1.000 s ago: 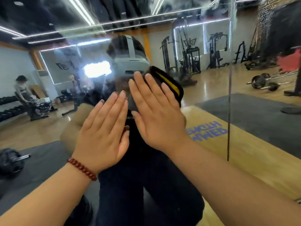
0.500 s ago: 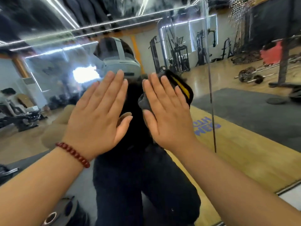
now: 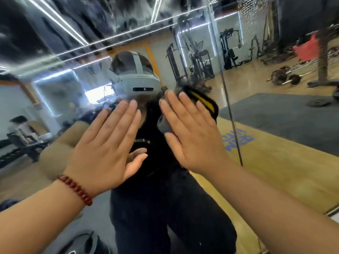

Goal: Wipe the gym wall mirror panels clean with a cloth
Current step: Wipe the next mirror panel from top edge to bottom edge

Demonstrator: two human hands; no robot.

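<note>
Blue lettering [image 3: 238,139] on the wooden floor reflected in the mirror [image 3: 275,88], just right of the panel seam [image 3: 231,116]: reversed, partly cut off, not legible.

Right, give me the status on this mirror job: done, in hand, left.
Done: hard to say; the mirror panel in front looks fairly clear lower down. In hand: the right hand presses a dark cloth with a yellow stripe flat on the glass, beside the panel seam; the left hand is flat on the glass, without a cloth. Left: the smeared, streaky upper glass.
</note>
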